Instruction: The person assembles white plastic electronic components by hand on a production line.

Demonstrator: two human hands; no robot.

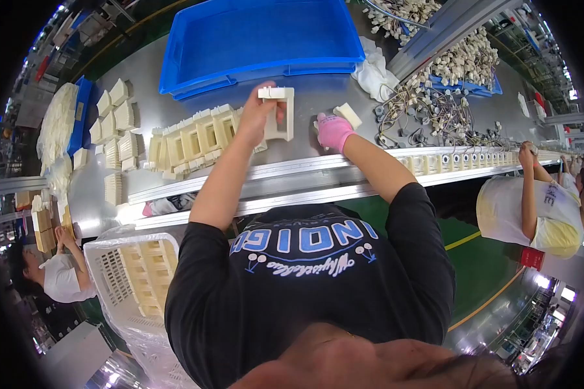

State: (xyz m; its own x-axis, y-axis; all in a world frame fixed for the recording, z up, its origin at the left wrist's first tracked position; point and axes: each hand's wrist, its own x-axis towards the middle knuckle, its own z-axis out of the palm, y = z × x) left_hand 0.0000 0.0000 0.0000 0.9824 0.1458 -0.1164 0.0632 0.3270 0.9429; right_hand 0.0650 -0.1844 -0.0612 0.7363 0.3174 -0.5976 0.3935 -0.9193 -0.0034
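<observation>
Left grip (256, 113): grasping a cream plastic frame (278, 113), boxy and hollow.
Right grip (334, 131): pink glove, clenched, resting on the grey metal desk (318, 97).
Near edge: row of frames (198, 139).
Far edge: blue tray (259, 39).

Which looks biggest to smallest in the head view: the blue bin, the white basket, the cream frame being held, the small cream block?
1. Blue bin.
2. White basket; it sits nearer the camera and is partly hidden, so this ranking is unsure.
3. Cream frame in the left hand.
4. Small cream block.
</observation>
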